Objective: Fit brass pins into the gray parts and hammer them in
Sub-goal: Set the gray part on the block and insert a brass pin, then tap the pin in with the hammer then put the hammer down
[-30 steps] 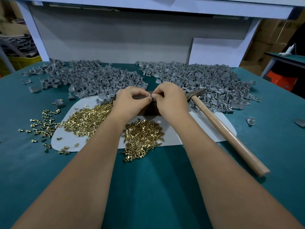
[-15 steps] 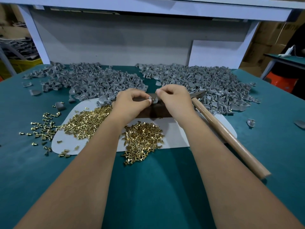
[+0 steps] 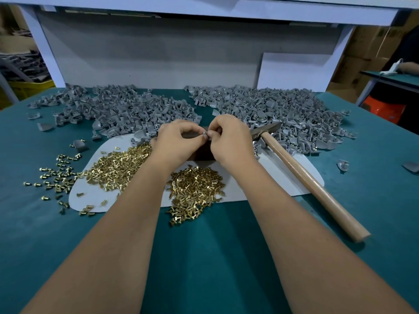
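Note:
My left hand (image 3: 175, 141) and my right hand (image 3: 230, 139) meet fingertip to fingertip above a dark block (image 3: 203, 152) on the white mat (image 3: 288, 175). Between the fingertips sits a small gray part (image 3: 205, 133), pinched from both sides; I cannot tell whether a brass pin is with it. Two heaps of brass pins lie on the mat, one at the left (image 3: 118, 165) and one in front of my wrists (image 3: 196, 185). A hammer (image 3: 301, 175) with a wooden handle lies to the right of my right hand, its head by the gray parts.
A big pile of gray parts (image 3: 122, 109) covers the back left of the teal table (image 3: 204, 257), another pile (image 3: 283, 114) the back right. Loose pins (image 3: 56, 175) are scattered left of the mat. A white back panel (image 3: 158, 55) closes off the far side.
Both hands stay joined over the block; their fingers have shifted slightly around the small part. The hammer has not moved.

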Demonstrator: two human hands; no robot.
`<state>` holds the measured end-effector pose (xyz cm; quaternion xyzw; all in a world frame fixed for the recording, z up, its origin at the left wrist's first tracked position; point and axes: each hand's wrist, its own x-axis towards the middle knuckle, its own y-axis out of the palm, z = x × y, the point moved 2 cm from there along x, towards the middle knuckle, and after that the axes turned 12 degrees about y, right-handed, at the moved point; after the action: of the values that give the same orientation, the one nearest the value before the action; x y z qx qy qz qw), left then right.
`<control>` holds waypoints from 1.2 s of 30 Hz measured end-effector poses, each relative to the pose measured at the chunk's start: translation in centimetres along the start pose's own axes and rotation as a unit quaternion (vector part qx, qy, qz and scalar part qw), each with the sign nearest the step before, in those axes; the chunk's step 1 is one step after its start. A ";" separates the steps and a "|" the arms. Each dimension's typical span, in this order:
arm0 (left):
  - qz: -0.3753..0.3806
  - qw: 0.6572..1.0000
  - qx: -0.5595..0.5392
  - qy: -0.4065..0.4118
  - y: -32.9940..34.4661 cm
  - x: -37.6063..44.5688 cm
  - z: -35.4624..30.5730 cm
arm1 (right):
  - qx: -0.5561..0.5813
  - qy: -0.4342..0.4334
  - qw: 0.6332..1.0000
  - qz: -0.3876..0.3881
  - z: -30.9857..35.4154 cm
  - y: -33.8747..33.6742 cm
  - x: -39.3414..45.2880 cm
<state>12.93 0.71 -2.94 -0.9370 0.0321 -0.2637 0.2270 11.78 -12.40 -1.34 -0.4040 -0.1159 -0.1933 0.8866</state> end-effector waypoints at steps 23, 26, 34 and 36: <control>0.001 1.000 -0.004 -0.013 0.0 0.1 0.0 | 0.046 0.008 0.998 0.045 -0.2 -0.7 -0.6; -0.030 0.999 0.033 -0.031 0.4 -0.7 -0.4 | 0.030 0.045 0.998 0.028 -1.1 -2.5 -0.9; -0.093 0.981 0.162 -0.050 1.6 -1.4 -0.7 | -0.303 0.244 0.921 -0.029 -7.0 -8.6 -3.1; -0.094 0.983 0.154 -0.047 1.5 -1.4 -0.7 | -0.315 0.249 0.916 0.002 -7.2 -8.2 -3.3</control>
<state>11.40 -0.70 -3.75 -0.9010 -0.1074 -0.2414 0.3441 5.56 -21.92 -1.68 -0.6013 0.1764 -0.3125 0.7139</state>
